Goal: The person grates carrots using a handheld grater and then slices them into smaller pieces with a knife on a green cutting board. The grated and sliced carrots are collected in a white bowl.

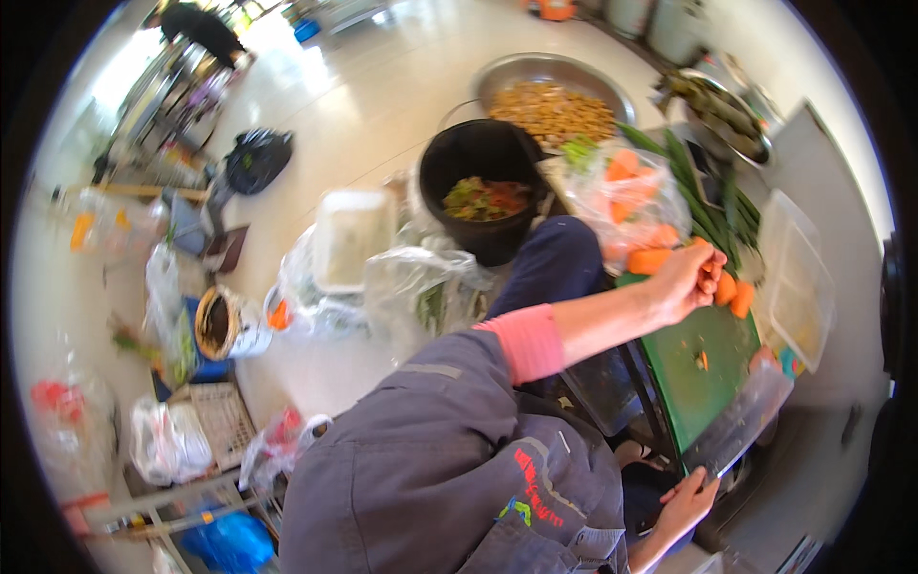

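My left hand point(692, 280), below a pink sleeve cuff, is over the far end of a green cutting board point(699, 366). Its fingers are curled, with orange showing at them; whether they grip a carrot piece is unclear. Peeled carrot pieces point(741, 299) lie beside it. My right hand point(688, 499) is at the board's near corner, closed on a cleaver point(742, 420) whose wide blade slants over the board's edge. Small orange scraps point(702, 360) lie on the board. A clear plastic bag of carrots point(631, 190) lies beyond the left hand, beside long green leaves point(685, 172).
A black bucket point(477, 247) with peelings stands beside my knee, before a metal basin point(617, 93) of brown chunks. A translucent plastic container point(796, 280) is past the board. Bags, a white tub point(355, 240) and a crate point(219, 423) lie about. Another person point(197, 32) bends far off.
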The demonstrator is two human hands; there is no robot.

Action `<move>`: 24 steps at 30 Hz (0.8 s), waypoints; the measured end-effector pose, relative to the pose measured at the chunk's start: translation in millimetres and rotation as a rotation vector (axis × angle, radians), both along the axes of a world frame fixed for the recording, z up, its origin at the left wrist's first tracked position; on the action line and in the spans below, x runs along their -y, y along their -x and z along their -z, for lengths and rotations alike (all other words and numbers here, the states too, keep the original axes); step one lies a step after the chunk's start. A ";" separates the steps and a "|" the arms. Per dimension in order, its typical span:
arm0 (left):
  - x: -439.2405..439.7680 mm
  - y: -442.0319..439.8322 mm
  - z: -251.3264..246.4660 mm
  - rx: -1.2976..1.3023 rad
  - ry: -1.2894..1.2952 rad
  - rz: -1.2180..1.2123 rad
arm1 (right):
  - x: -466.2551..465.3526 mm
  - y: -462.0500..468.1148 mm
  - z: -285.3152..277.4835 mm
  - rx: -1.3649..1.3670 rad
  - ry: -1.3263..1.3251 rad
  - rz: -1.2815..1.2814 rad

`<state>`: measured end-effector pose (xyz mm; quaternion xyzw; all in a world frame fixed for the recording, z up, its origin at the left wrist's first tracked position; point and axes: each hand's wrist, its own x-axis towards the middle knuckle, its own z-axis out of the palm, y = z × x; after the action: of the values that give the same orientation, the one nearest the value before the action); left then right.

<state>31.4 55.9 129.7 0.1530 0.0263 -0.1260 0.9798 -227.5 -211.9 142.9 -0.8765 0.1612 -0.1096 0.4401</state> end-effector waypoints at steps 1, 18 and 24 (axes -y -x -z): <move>-45.9 15.4 -2.8 0.020 -0.059 -0.056 | 7.4 -4.7 4.0 -0.008 0.001 0.005; -548.8 566.8 324.3 -1.433 -0.194 -1.562 | -32.7 -76.8 -24.5 -0.211 0.232 -0.165; -644.3 639.2 313.6 -1.604 -0.257 -1.593 | -65.5 -69.9 -45.9 -0.219 0.315 -0.173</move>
<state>-607.8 700.2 -183.9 0.0674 0.7482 0.4745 0.4588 -157.6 -146.4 188.7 -0.9518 0.1132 0.0006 0.2852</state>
